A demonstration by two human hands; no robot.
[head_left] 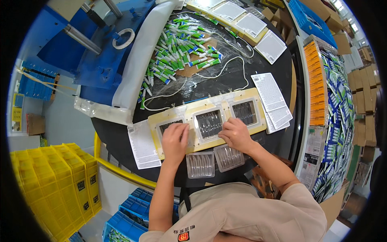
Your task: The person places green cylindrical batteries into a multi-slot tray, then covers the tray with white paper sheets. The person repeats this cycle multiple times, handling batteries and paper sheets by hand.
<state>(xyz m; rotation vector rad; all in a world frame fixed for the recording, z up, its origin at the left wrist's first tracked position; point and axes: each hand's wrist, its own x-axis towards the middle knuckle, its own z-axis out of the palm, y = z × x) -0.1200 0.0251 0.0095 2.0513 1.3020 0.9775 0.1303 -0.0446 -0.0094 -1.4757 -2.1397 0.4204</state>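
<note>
Sitting at a big round black table [242,82], a person leans over a long pale yellow tray frame [258,97] with three square holes in a row. This frame lies across the near part of the table, right under both hands. The left hand [175,139] lies flat and spread over the left hole, fingers pressing down on what is in it, gripping nothing that I can see. The right hand [236,134] rests on the frame between the middle and right holes, fingers curled and touching the edge of the clear plastic shell [208,123] in the middle hole; I cannot tell if it pinches anything. Two more clear plastic shells [200,164] lie just beside the wrists, on the table edge nearest the person. Printed paper cards [267,92] lie at both ends of the frame. Farther back sits a heap of small green and white tubes [181,44].
</note>
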